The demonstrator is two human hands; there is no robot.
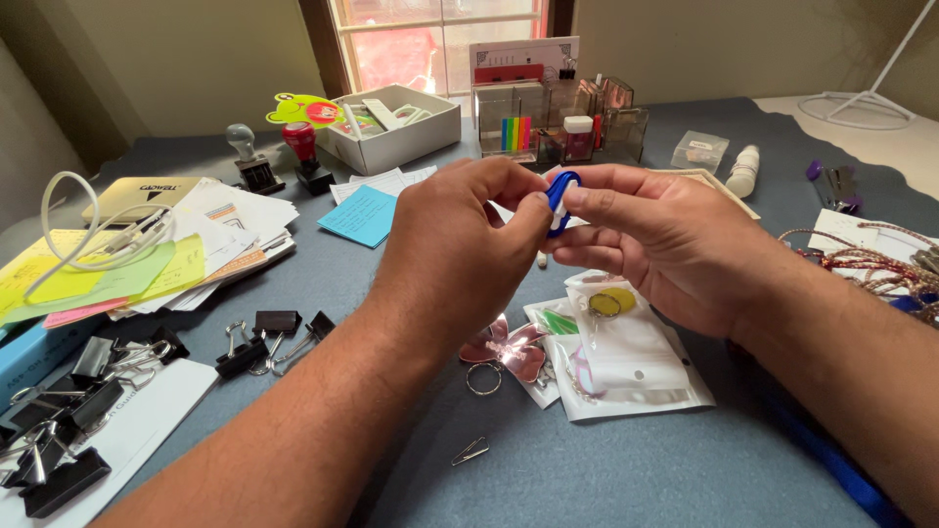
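Head view: one frame, looking down at a grey-blue table (626,469).
Left hand (465,240): raised above table ctr, fingers curled, thumb and forefinger pinching left edge of small blue clip (561,198).
Right hand (655,240): at 3 o'clock of left hand, touching it at fingertips; forefinger and thumb pinch same clip from right side.
Blue clip: held between both hands, off the table, upright; white part shows inside; exact type cannot tell.
Below hands, 6 o'clock: clear plastic bags (626,357) lying flat, one w/ yellow-green round item inside; pink flower keyring (509,352) just beside bags at 9 o'clock.
Loose wire clip arm (470,451): on table, 6 o'clock of keyring, apart from it.
Black binder clips (259,342): group at 8 o'clock of left hand, more toward lower-left corner, some resting on white sheet.
Paper stack (210,235): 9 o'clock, w/ yellow-green notes and white cord (68,230) looped on top.
Blue sticky pad (360,216): 10 o'clock of left hand, flat.
Stamps (303,152): red-topped and grey-topped, 11 o'clock, upright.
White box (396,132): 12 o'clock, open, contents unclear.
Clear desk organiser (562,122): 12–1 o'clock, holds coloured tabs.
Braided cords (871,259): 3 o'clock, right edge, partly behind right forearm.
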